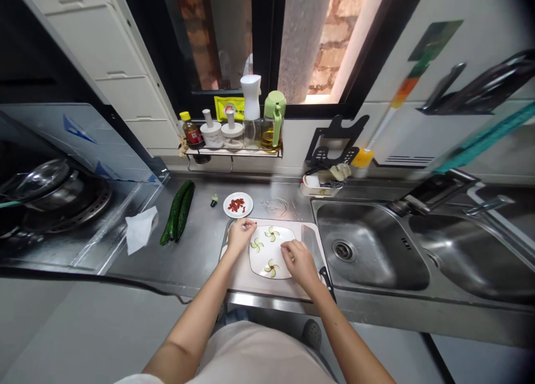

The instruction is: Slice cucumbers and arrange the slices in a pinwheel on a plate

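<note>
A white squarish plate (263, 261) lies on a pale cutting board (242, 283). On it are pinwheels of thin cucumber slices (271, 268), with red at the middle of at least two. My left hand (239, 234) is at the plate's upper left edge, fingertips pinched on a small red piece, perhaps a goji berry (256, 223). Over the plate's right side, my right hand (299, 261) has its fingers closed together; what they hold is hidden. Just behind the board sits a small round white dish (228, 204) with several similar red pieces (237, 205).
Two whole cucumbers (178, 211) and a white paper towel (141, 229) lie to the left, near the stove pot (52, 183). A black-handled knife (327, 281) rests at the board's right edge, beside the sink (376, 244). Seasoning jars (212, 134) stand on the rack behind.
</note>
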Tool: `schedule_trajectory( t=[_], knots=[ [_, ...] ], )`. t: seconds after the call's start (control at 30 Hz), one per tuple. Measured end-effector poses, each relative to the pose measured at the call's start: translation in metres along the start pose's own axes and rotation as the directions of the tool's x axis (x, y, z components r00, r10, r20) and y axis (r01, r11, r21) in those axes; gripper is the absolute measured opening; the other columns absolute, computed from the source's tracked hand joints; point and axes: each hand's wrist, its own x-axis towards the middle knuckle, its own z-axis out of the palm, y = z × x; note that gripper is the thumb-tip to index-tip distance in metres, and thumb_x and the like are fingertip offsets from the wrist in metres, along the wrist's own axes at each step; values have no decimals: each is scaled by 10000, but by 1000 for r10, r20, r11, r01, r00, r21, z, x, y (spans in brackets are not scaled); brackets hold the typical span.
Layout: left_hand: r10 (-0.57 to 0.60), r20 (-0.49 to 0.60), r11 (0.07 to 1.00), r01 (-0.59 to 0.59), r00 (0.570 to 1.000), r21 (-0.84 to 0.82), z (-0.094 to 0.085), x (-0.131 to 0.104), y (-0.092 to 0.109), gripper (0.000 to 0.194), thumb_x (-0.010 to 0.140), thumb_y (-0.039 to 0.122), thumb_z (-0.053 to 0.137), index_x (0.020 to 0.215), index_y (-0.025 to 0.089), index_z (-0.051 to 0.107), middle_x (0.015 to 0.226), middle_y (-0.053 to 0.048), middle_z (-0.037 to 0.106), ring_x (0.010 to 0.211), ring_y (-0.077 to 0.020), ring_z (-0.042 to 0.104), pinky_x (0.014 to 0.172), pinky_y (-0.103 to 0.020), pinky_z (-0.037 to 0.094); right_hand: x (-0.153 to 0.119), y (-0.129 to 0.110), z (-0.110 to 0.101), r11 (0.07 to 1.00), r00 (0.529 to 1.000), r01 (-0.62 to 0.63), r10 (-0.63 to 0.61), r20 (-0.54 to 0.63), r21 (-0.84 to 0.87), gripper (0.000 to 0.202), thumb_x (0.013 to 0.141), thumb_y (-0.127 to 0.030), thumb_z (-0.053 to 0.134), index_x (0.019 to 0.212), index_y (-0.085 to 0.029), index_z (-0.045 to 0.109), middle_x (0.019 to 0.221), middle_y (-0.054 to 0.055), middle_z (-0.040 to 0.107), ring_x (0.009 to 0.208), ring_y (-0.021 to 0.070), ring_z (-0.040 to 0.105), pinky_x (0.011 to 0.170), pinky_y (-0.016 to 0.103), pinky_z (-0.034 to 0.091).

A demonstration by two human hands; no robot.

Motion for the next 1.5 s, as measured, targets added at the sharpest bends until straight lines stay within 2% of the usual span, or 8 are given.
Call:
schedule_trajectory(
  t=[0.17, 0.33, 0.53, 0.77, 0.93, 1.1, 1.3, 1.5],
  knots=[
    [102, 59, 995, -103, 993, 4, -6, -15, 22, 157, 764, 321, 609, 796, 203, 708, 742, 8, 678, 689, -129, 586, 697, -246, 406, 38, -19, -19, 994, 994, 107, -107, 5, -29, 202, 926, -252, 439, 927, -208, 636, 888, 67, 617, 848, 208, 514, 749, 327, 398],
    [130, 132, 986, -142, 983, 87, -12, -25, 38, 127, 772, 303, 605, 780, 218, 699, 758, 14, 669, 732, -135, 585, 759, -261, 400, 58, -28, -29, 967, 972, 229, -220, 87, -114, 178, 924, -238, 471, 962, -219, 643, 935, 68, 593, 921, 215, 480, 768, 326, 388],
    [131, 230, 969, -173, 964, 175, -15, -31, 48, 128, 792, 313, 595, 784, 227, 690, 798, -3, 673, 846, -170, 596, 863, -303, 364, 67, -31, -31, 910, 920, 367, -323, 223, -196, 148, 915, -219, 496, 900, -211, 643, 920, 74, 549, 894, 211, 441, 749, 321, 355],
    [192, 247, 944, -248, 950, 217, -16, -33, 49, 107, 793, 293, 598, 776, 226, 679, 795, 0, 648, 846, -164, 585, 842, -299, 339, 70, -29, -31, 875, 880, 442, -379, 286, -200, 166, 923, -230, 485, 887, -201, 644, 939, 81, 549, 896, 208, 433, 751, 320, 339],
    [202, 270, 933, -269, 941, 240, -19, -35, 53, 93, 787, 288, 604, 782, 220, 667, 798, -2, 650, 851, -170, 582, 841, -309, 332, 70, -29, -29, 859, 869, 464, -394, 299, -217, 155, 924, -228, 490, 898, -193, 639, 941, 81, 551, 903, 207, 435, 736, 313, 340],
    [178, 282, 949, -240, 943, 203, -21, -35, 54, 113, 792, 297, 599, 786, 217, 678, 813, -11, 665, 867, -176, 583, 856, -313, 344, 70, -30, -28, 865, 876, 447, -373, 305, -227, 159, 920, -219, 490, 854, -189, 631, 908, 77, 555, 882, 204, 445, 726, 310, 345],
    [166, 199, 981, -182, 966, 61, -19, -31, 40, 200, 798, 356, 606, 899, 214, 706, 810, -19, 673, 763, -155, 571, 758, -279, 390, 64, -28, -24, 959, 951, 261, -236, 199, -108, 90, 891, -192, 527, 869, -197, 615, 893, 51, 572, 875, 193, 473, 730, 300, 367],
    [164, 192, 986, -169, 968, 12, -14, -31, 30, 214, 803, 368, 589, 837, 195, 711, 792, -21, 674, 668, -127, 528, 673, -250, 390, 53, -27, -10, 988, 982, 149, -153, 108, 40, 105, 899, -230, 506, 850, -209, 596, 908, 50, 579, 902, 196, 493, 749, 303, 387]
  ],
)
